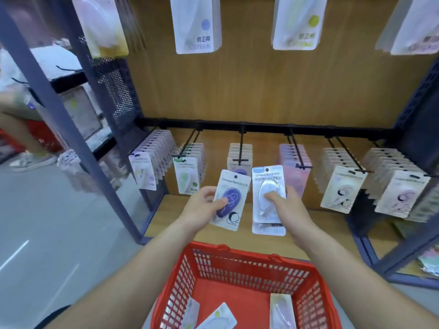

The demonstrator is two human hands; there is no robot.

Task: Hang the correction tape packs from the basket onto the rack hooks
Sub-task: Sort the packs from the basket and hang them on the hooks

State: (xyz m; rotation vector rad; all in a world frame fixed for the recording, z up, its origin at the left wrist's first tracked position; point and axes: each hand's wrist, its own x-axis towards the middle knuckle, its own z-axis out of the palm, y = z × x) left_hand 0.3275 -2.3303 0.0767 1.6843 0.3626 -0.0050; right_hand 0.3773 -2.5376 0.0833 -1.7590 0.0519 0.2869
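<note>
My left hand (pixel 204 205) grips a white pack with a purple correction tape (pixel 231 199), held upright in front of the rack. Beside it, my right hand (pixel 288 206) holds a clear correction tape pack (pixel 268 186), and a second pack edge shows under it. Both packs sit just below the middle rack hook (pixel 241 150), which carries a row of purple packs. The red basket (pixel 240 262) stands below my arms with three packs (pixel 282 312) lying in it.
A black rail (pixel 261 127) holds several hooks full of hanging packs across the wooden back panel. More packs (pixel 197 24) hang on an upper row. A blue metal post (pixel 71 129) stands at left; a person's foot (pixel 31 160) shows on the floor beyond it.
</note>
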